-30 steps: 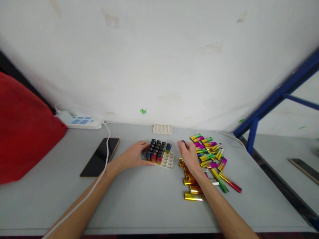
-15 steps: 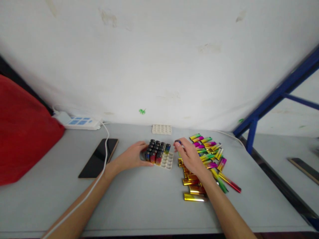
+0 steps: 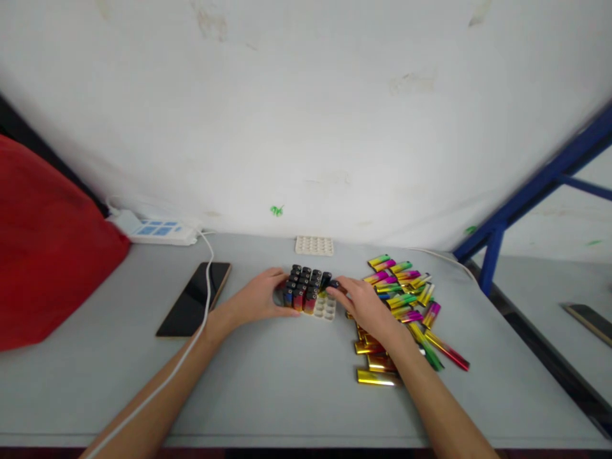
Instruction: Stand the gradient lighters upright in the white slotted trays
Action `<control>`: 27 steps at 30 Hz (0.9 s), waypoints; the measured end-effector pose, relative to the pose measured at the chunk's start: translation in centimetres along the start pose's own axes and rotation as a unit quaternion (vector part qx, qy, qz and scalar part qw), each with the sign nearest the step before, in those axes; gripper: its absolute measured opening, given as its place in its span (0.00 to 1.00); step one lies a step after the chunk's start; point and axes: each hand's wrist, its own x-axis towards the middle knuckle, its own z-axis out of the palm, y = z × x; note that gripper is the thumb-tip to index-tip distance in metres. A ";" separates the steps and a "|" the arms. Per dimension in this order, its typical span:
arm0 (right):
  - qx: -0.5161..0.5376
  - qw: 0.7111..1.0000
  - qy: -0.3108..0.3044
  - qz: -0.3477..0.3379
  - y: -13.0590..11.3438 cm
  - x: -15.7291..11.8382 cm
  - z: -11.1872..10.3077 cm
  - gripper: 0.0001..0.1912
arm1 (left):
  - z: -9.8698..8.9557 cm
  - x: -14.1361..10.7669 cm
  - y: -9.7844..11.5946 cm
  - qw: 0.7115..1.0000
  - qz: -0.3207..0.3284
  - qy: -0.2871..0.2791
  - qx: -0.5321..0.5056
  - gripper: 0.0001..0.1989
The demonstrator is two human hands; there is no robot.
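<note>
Several dark-topped, colourful cylinders [image 3: 299, 294] stand upright in a pale tray [image 3: 327, 308] whose right-hand holes show bare. Around the left side of this group curve the thumb and fingers of my left hand [image 3: 261, 296], touching the cylinders and the tray's front edge. My right hand [image 3: 363, 306] pinches one dark-topped cylinder [image 3: 333, 284] over the tray's right part, beside the standing ones. Under and beyond my right wrist lies a loose pile of shiny gold, green, pink and red cylinders [image 3: 406, 299].
A second pale tray [image 3: 314, 245] lies by the wall. On the left are a black phone [image 3: 194, 299], a white cable [image 3: 209, 287], a power strip [image 3: 162, 233] and red fabric [image 3: 52, 248]. A blue metal frame [image 3: 492, 255] stands right.
My right hand has moved left with its cylinder, from beside the pile to over the tray. My left hand keeps its place at the group. The whole view has shifted slightly.
</note>
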 end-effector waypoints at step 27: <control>-0.174 0.973 -0.097 0.115 13.9 2.7 -5.0 0.31 | 0.3 0.1 -0.7 1.000 0.005 0.006 0.019 0.35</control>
